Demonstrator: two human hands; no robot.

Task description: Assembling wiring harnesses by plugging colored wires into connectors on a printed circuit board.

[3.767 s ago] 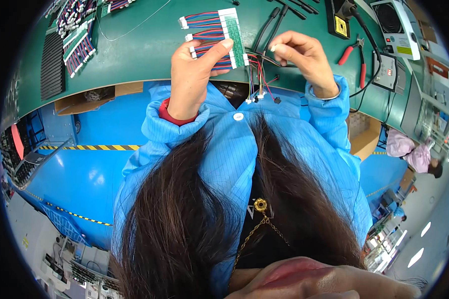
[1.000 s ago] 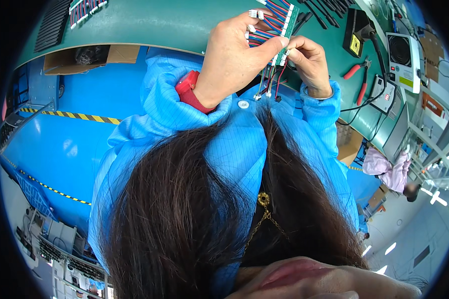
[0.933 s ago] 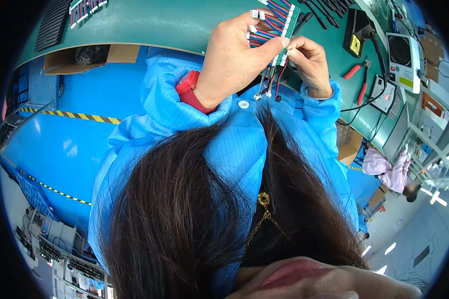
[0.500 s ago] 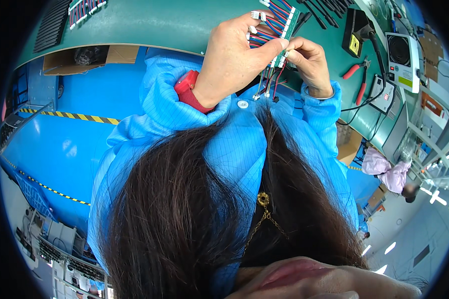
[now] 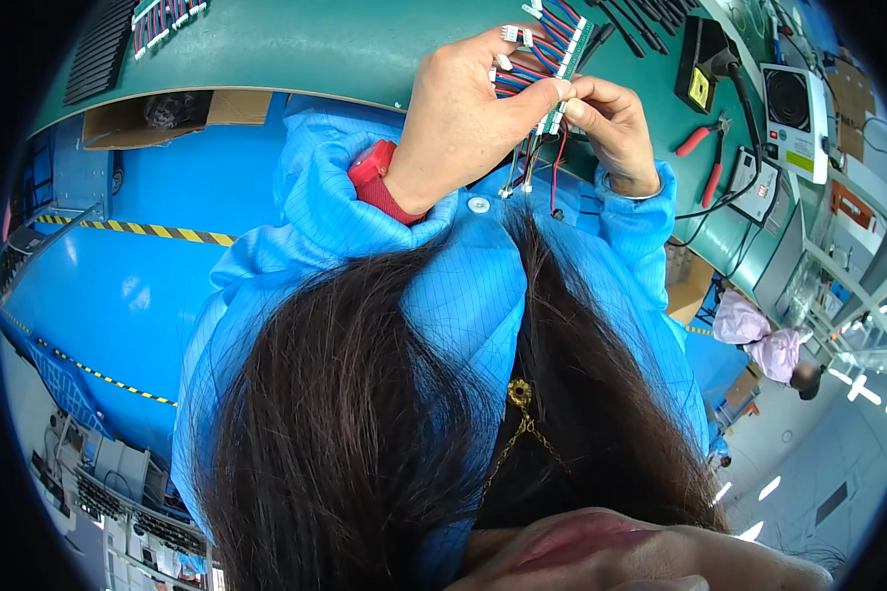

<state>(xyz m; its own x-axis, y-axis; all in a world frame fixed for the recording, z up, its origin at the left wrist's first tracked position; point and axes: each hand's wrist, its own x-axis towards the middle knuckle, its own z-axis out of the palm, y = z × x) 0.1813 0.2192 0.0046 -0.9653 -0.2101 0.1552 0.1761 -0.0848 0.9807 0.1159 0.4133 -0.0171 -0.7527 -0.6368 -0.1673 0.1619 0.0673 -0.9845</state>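
Observation:
My left hand [image 5: 468,113] is closed round a green circuit board [image 5: 573,57] with a row of white connectors, its thumb on the board's face. Red, blue and black wire bundles [image 5: 552,41] with white plugs run from the board's left side, past my left fingers. At the board's near end my right hand [image 5: 609,123] pinches a small white connector [image 5: 563,106] between thumb and forefinger, close to the left thumb. Thin wires [image 5: 530,167] with small plugs hang below the board toward my chest, among them a red one [image 5: 556,172]. My right fingers partly cover the connector.
Red-handled pliers [image 5: 717,163] lie to the right on the green table [image 5: 325,49], near a soldering iron stand [image 5: 700,84] and a white fan unit [image 5: 796,118]. Black rods [image 5: 641,25] lie beyond my hands. A black ridged tray [image 5: 99,49] and more wire bundles [image 5: 163,25] are at far left.
The red wire hanging below the board has swung right and now hangs straighter. Both hands stay nearly in place, with the board shifted very slightly.

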